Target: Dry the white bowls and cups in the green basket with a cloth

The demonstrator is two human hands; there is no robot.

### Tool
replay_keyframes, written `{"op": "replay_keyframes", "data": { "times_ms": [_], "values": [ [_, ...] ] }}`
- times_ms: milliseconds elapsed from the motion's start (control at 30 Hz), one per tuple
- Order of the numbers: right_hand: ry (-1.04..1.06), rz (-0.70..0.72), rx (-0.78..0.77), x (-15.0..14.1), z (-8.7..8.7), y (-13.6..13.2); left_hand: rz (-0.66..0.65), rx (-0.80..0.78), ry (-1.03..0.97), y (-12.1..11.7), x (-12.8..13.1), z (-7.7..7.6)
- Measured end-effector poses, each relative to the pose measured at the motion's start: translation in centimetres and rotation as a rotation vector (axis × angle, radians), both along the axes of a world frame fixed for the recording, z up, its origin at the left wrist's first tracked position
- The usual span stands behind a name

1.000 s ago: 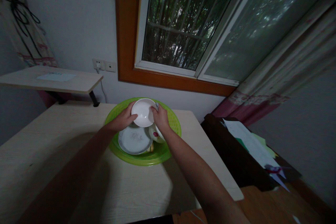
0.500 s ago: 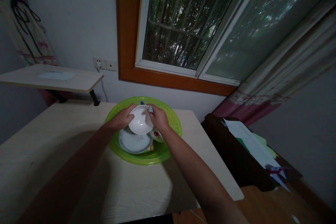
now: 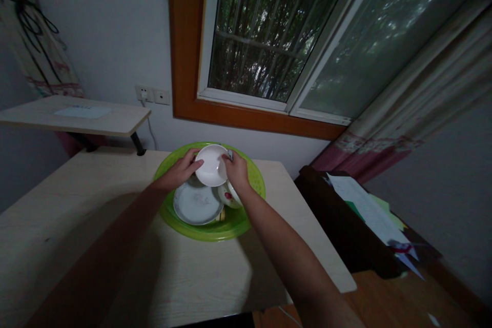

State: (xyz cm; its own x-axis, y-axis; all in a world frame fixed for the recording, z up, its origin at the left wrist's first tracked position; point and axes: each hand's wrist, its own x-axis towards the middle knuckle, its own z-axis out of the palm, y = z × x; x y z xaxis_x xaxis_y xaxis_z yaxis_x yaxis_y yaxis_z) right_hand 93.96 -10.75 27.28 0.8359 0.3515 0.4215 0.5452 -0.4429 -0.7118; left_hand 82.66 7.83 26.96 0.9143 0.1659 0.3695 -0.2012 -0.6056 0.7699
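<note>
A white bowl [image 3: 210, 165] is held tilted above a green plastic basin [image 3: 249, 200] on a pale wooden table [image 3: 77, 215]. My left hand [image 3: 180, 171] grips the bowl's left rim. At the bowl's right rim my right hand [image 3: 235, 169] is closed on a small bluish cloth [image 3: 229, 154], pressed against the bowl. Inside the basin lie a white plate [image 3: 197, 205] and a bowl with a red pattern [image 3: 227, 196], partly hidden under my right hand.
A small side table [image 3: 77, 115] with a sheet of paper stands at the left, with wall sockets [image 3: 151, 95] behind it. A barred window [image 3: 261, 36] faces me. At the right a dark cabinet [image 3: 346, 230] carries papers beside a curtain [image 3: 423, 107].
The bowl dipped lower and tilted half a second ago, then came back up and slightly right. Both hands stayed on it over the basin.
</note>
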Motion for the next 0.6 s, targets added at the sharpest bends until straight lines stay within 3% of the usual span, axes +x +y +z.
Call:
{"op": "replay_keyframes", "data": {
  "times_ms": [133, 333, 600],
  "values": [
    [0.032, 0.012, 0.008, 0.22, -0.18, 0.22, 0.022, 0.015, -0.002, 0.36, 0.1, -0.18],
    [-0.02, 0.023, -0.114, -0.13, -0.26, 0.22, 0.017, -0.039, -0.001, 0.69, -0.04, 0.35],
    [-0.051, 0.182, -0.105, -0.04, -0.71, 0.24, -0.046, -0.072, 0.135, 1.01, 0.0, 0.13]
  ]
}}
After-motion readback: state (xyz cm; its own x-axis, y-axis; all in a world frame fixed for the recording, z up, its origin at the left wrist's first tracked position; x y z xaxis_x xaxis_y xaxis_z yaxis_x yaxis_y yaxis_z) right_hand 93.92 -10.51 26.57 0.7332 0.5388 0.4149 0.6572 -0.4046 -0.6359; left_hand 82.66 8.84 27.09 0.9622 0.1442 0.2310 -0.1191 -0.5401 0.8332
